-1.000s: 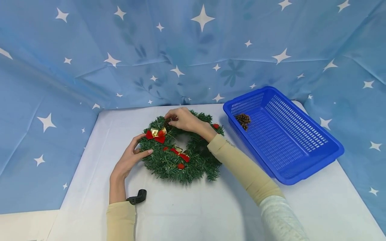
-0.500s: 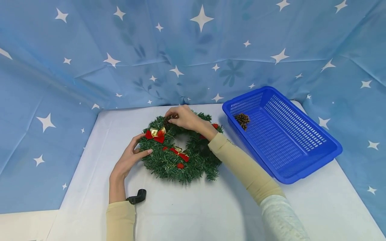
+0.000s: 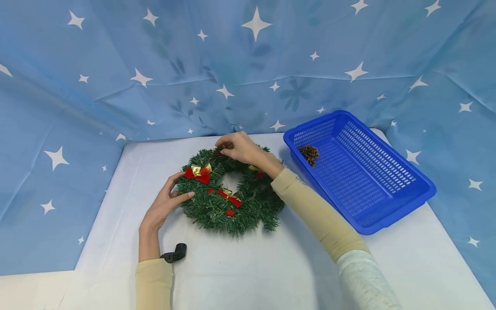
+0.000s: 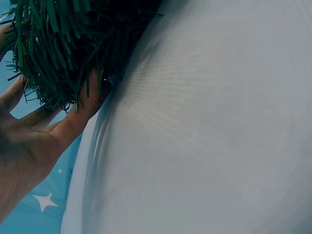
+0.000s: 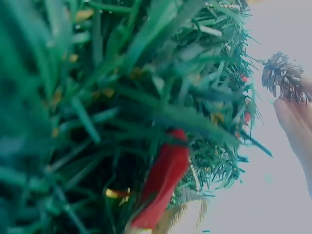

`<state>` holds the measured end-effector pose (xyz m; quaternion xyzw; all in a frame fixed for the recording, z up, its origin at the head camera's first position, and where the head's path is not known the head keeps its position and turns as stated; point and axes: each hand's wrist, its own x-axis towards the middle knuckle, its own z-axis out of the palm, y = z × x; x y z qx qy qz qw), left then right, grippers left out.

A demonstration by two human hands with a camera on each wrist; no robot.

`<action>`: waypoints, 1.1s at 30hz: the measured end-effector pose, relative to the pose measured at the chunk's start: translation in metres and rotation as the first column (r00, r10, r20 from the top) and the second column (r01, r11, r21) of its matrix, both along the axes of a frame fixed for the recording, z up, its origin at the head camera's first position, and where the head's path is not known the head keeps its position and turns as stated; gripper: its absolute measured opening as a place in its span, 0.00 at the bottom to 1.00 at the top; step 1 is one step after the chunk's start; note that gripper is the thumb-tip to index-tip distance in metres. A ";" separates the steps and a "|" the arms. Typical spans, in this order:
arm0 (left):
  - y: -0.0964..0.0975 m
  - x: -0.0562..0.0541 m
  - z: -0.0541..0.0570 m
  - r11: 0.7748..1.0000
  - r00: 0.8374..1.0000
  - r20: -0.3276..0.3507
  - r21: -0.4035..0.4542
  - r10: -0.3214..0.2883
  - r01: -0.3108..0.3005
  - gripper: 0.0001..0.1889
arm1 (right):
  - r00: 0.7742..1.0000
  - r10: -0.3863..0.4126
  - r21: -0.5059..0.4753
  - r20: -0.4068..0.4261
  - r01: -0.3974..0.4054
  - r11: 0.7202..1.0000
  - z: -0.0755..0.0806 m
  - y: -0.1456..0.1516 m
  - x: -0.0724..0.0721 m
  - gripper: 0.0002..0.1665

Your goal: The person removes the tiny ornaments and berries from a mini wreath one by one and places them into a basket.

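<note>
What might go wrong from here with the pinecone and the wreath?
The pinecone sticks out past the fingertips of the right grip, so it might slip or twist loose. The left grip holds the wreath at its left edge only, so pressing on its far side could swing or tip it.

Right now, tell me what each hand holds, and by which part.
The right hand pinches a pine cone by one end; whether base or tip, I cannot tell. The left hand grips the wreath by its left outer edge.
</note>
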<state>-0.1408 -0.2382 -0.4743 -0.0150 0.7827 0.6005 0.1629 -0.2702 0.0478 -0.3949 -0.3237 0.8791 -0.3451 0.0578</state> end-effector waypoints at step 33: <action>-0.001 0.002 0.000 1.000 1.000 0.007 0.000 0.004 -0.004 0.47 | 0.996 -0.061 -0.055 0.059 0.064 0.996 0.008 0.032 0.007 0.15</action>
